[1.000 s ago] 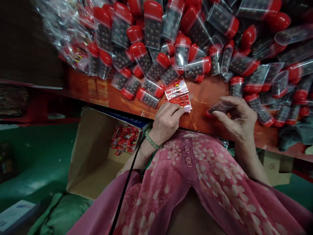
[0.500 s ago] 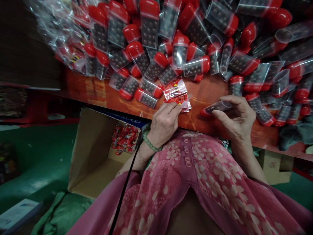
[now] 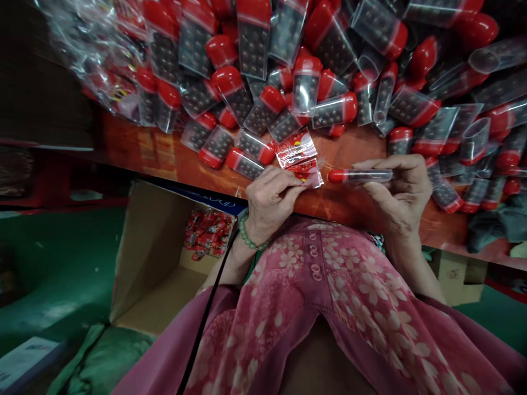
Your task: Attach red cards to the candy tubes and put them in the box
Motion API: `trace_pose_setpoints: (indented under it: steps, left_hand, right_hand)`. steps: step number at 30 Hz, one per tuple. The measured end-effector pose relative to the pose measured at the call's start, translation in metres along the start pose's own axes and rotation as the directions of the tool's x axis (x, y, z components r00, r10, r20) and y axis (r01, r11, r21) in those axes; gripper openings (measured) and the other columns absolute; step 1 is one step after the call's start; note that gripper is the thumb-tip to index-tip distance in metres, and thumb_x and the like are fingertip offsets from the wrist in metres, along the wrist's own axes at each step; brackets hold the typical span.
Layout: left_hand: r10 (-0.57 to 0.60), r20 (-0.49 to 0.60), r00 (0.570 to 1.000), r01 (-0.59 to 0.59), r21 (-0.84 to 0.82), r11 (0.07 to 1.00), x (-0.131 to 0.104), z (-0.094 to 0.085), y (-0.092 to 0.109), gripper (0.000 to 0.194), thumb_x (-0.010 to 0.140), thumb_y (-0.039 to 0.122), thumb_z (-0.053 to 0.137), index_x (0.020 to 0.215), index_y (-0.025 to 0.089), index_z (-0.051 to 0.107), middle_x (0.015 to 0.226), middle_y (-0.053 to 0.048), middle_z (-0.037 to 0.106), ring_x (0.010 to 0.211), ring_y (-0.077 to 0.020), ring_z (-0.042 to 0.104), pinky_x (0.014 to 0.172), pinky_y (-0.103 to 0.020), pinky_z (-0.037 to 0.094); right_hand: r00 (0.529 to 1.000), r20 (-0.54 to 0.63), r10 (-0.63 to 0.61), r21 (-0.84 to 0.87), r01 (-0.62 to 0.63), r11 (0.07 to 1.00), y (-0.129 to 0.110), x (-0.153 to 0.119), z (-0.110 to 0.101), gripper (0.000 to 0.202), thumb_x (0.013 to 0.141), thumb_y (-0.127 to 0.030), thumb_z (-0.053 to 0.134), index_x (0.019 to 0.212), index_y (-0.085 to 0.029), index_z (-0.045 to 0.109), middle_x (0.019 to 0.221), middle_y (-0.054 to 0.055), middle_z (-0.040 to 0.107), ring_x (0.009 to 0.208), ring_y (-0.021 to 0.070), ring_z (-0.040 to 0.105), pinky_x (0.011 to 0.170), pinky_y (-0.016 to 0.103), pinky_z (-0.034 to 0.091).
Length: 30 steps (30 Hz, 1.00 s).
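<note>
My left hand (image 3: 274,200), with a green bead bracelet at the wrist, pinches the near edge of a red printed plastic packet (image 3: 304,171) by the table edge. Another red packet (image 3: 294,147) lies just beyond it, partly overlapped. My right hand (image 3: 401,189) holds a slim clear plastic container with a red cap (image 3: 358,175) between thumb and fingers. The container lies level, its red end pointing left toward the packet, a short gap apart. Its contents cannot be made out. Similar red-capped containers filled with dark beads (image 3: 218,145) lie just beyond my left hand.
A large heap of red-capped containers (image 3: 251,49) covers the far side of the reddish-brown table (image 3: 164,159). A clear bag of packets (image 3: 102,66) sits at far left. Below the table, an open cardboard box (image 3: 144,263) holds red packets (image 3: 208,233).
My right hand has turned the slim container from a slant to level, and its red end has shifted left. My left hand has lifted the packet's near edge slightly.
</note>
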<state>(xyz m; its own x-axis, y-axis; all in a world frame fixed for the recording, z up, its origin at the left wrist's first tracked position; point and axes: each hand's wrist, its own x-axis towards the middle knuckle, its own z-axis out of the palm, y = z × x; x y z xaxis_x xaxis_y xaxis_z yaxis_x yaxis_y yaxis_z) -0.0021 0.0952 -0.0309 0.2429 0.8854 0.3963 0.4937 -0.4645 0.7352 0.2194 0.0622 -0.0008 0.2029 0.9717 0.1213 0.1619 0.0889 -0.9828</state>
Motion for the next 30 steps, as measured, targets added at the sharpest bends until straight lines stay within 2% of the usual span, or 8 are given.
trace_pose_setpoints:
  steps: [3,8,13,17,21,26,30]
  left_hand:
    - [-0.067,0.032,0.997,0.069,-0.071,0.995,0.001,-0.005,0.003,0.017,0.090,0.031,0.080,0.079,0.019,0.074,0.077,0.002,0.077,0.072,-0.0110,0.071,0.069,-0.026,0.057]
    - [-0.131,0.055,0.990,0.138,-0.163,0.977,0.001,-0.011,0.004,0.021,0.089,0.037,0.081,0.079,0.020,0.073,0.078,0.001,0.077,0.069,-0.0106,0.070,0.066,-0.026,0.056]
    - [-0.047,0.055,0.997,0.053,-0.122,0.991,0.000,-0.015,0.005,0.013,0.091,0.027,0.079,0.083,0.020,0.072,0.082,0.002,0.077,0.074,-0.0106,0.070,0.070,-0.026,0.056]
    - [0.000,0.072,0.997,0.006,-0.084,0.996,-0.001,-0.017,0.003,0.004,0.095,0.018,0.072,0.092,0.019,0.073,0.088,-0.001,0.078,0.081,-0.0117,0.072,0.075,-0.026,0.057]
    - [0.020,0.135,0.991,-0.033,0.101,0.994,-0.004,-0.014,-0.006,0.014,0.101,0.018,0.061,0.103,0.017,0.075,0.094,-0.005,0.079,0.086,-0.0149,0.070,0.078,-0.030,0.056]
    - [0.068,0.161,0.985,-0.117,0.318,0.941,-0.013,-0.007,-0.013,0.026,0.104,0.021,0.054,0.119,0.013,0.074,0.092,-0.008,0.075,0.083,-0.0184,0.064,0.078,-0.033,0.053]
    - [0.058,0.189,0.980,-0.139,0.454,0.880,-0.015,-0.005,-0.008,0.028,0.104,0.017,0.052,0.121,0.012,0.073,0.096,-0.010,0.075,0.084,-0.0195,0.062,0.081,-0.033,0.052]
  right_hand:
    - [0.999,0.048,-0.002,0.041,0.000,0.999,0.000,0.002,0.005,0.026,0.088,-0.043,0.082,0.101,-0.029,0.063,0.102,0.000,0.083,0.088,0.0203,0.081,0.074,0.036,0.067]
    - [0.986,0.163,0.034,0.152,-0.059,0.987,0.006,0.000,0.004,0.024,0.088,-0.025,0.082,0.106,-0.027,0.066,0.105,0.000,0.084,0.092,0.0171,0.081,0.078,0.030,0.066]
    - [0.968,0.235,0.089,-0.007,-0.090,0.996,0.005,0.000,-0.008,0.024,0.086,-0.021,0.084,0.106,-0.026,0.072,0.105,0.001,0.082,0.093,0.0157,0.079,0.085,0.030,0.063]
    - [0.980,0.176,0.088,0.008,-0.091,0.996,0.000,0.005,-0.015,0.026,0.083,-0.023,0.086,0.105,-0.026,0.072,0.101,-0.001,0.083,0.090,0.0163,0.081,0.080,0.030,0.065]
    - [0.991,0.107,0.079,0.101,-0.089,0.991,0.000,0.008,-0.017,0.028,0.081,-0.023,0.089,0.104,-0.024,0.073,0.099,0.000,0.084,0.085,0.0170,0.082,0.075,0.029,0.067]
    - [0.989,0.148,0.027,0.166,-0.051,0.985,0.003,0.009,-0.013,0.031,0.081,-0.013,0.087,0.107,-0.024,0.075,0.100,-0.001,0.085,0.088,0.0153,0.082,0.078,0.024,0.067]
    - [0.984,0.169,0.054,0.182,-0.085,0.980,0.005,0.009,-0.011,0.027,0.083,-0.013,0.085,0.106,-0.024,0.074,0.100,-0.002,0.085,0.085,0.0135,0.082,0.076,0.022,0.067]
